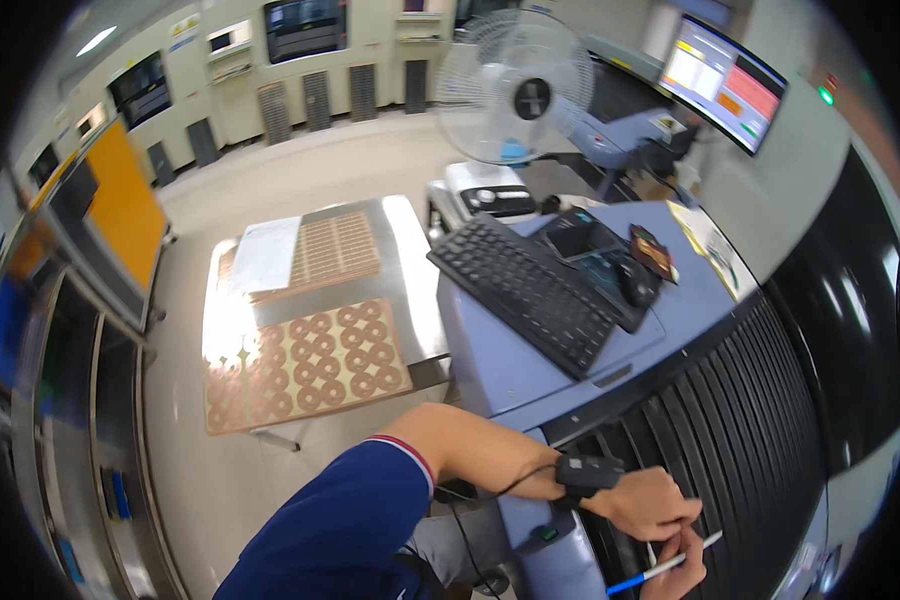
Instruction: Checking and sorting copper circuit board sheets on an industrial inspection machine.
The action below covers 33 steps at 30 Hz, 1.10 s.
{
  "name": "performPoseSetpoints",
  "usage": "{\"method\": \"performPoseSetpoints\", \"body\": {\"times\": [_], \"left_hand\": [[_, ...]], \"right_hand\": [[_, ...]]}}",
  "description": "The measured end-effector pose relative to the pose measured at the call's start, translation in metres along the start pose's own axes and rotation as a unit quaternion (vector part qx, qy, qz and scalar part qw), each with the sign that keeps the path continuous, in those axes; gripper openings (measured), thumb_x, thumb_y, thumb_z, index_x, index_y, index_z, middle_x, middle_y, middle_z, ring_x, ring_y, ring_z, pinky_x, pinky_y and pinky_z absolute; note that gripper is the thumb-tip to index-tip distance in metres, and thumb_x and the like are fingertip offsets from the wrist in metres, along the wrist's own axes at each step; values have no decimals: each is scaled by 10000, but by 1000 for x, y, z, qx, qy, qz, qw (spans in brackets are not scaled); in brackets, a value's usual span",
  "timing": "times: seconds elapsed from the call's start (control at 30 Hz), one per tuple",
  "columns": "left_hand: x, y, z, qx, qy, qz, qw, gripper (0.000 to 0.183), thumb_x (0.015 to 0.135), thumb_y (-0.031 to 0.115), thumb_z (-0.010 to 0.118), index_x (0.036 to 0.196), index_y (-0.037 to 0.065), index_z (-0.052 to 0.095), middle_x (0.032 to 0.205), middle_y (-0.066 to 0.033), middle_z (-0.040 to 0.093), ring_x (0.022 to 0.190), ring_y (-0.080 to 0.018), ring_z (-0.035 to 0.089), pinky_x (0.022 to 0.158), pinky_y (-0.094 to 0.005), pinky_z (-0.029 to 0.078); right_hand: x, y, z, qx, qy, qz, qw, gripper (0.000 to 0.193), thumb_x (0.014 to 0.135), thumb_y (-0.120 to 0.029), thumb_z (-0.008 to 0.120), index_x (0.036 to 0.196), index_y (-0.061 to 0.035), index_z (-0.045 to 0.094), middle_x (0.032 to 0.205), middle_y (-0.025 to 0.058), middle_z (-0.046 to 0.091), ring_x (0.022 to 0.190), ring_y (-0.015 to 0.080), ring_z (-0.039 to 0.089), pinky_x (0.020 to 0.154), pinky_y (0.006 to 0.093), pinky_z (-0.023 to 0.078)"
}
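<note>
My left hand (648, 503) reaches over the black ribbed surface, its fingers bent together close to my right hand's fingertips. Whatever those fingers hold, if anything, is hidden. Below it, at the lower edge, my right hand (678, 572) grips a slim white pen (662, 569) with a blue end. The pen lies aslant, blue end toward the lower left and white end toward the upper right. A black device (588, 473) with a cable is strapped to my left wrist.
A keyboard (530, 290) and a mouse (638, 280) rest on the blue machine top (490, 385). To the left, a metal table (410, 260) bears copper-patterned panels (320, 362) and a paper sheet (266, 255). A fan (530, 98) and a monitor (722, 82) stand beyond.
</note>
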<state>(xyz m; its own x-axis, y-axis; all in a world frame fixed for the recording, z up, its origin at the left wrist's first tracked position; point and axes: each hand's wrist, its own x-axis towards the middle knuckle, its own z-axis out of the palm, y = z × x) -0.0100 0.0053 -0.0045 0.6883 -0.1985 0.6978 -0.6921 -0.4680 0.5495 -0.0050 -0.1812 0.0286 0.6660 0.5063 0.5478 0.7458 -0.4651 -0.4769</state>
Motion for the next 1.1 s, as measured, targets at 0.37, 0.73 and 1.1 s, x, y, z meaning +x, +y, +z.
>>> {"method": "performPoseSetpoints", "body": {"times": [0.37, 0.73, 1.1], "left_hand": [[2, -2, -9, -17, -2, -10, 1000, 153, 804, 4, 687, 945, 35, 634, 732, -92, 682, 588, -184, 692, 513, -285, 531], [-4, -3, 1, -66, -29, -92, 993, 137, 852, -62, 638, 967, -16, 579, 744, -97, 688, 666, -147, 699, 617, -249, 544], [-7, -5, -1, -40, -12, -68, 997, 98, 871, -65, 645, 945, -36, 589, 703, -98, 657, 614, -136, 667, 571, -241, 507]], "right_hand": [[-1, 22, 13, 114, -1, -45, 992, 285, 815, -80, 697, 1095, -76, 646, 781, 133, 680, 695, 336, 687, 597, 412, 551], [-9, 27, 8, 136, 33, -44, 989, 192, 845, -61, 680, 1030, -31, 636, 720, 137, 666, 629, 317, 666, 547, 377, 517], [-7, 32, 16, 132, 49, -84, 987, 136, 788, -35, 662, 894, -21, 578, 628, 78, 605, 568, 298, 629, 517, 380, 472]]}}
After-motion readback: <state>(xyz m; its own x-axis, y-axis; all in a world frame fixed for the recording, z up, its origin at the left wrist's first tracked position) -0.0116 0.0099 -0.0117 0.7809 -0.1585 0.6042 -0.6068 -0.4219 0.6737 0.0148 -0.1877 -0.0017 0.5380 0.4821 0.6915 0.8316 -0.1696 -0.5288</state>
